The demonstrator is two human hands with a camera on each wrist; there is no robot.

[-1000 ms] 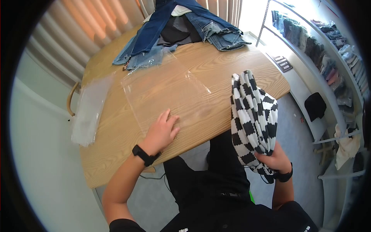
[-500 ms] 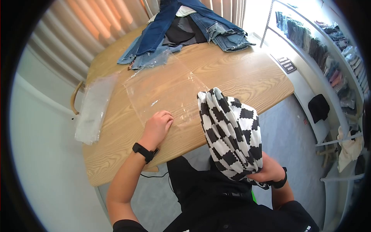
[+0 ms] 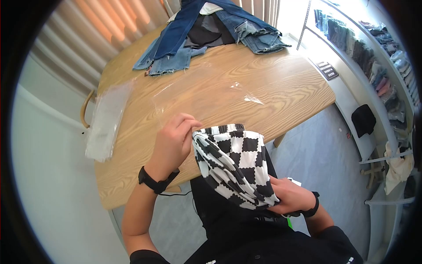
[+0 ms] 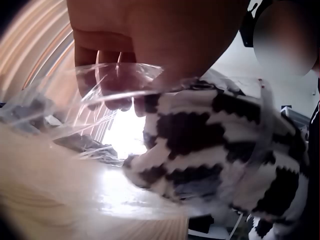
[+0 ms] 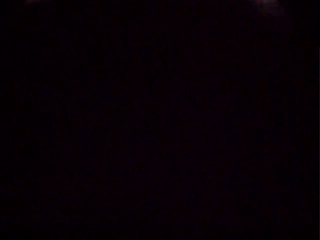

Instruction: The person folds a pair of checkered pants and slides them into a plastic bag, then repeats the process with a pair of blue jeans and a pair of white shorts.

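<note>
A folded black-and-white checkered garment (image 3: 237,158) hangs over the table's near edge. My right hand (image 3: 294,196) grips its lower end, with the fingers partly hidden behind the cloth. By the garment's upper left corner, my left hand (image 3: 173,138) pinches the near edge of a clear plastic bag (image 3: 211,94) that lies on the table. In the left wrist view, the raised film of the bag crosses below the bent fingers (image 4: 117,80), and the checkered cloth (image 4: 190,140) overlaps the bag's mouth. The right wrist view is almost wholly black.
A stack of clear plastic bags (image 3: 107,121) lies at the left of the wooden table (image 3: 132,171). Jeans (image 3: 176,39) are piled at the far end. Shelves of clothes (image 3: 351,48) stand on the right, with a black calculator-like device (image 3: 328,70) beside the table.
My right hand has brought the garment leftward, from beyond the table's right side to my left hand. The left hand has gone from lying on the bag to lifting its edge, and the bag has shifted.
</note>
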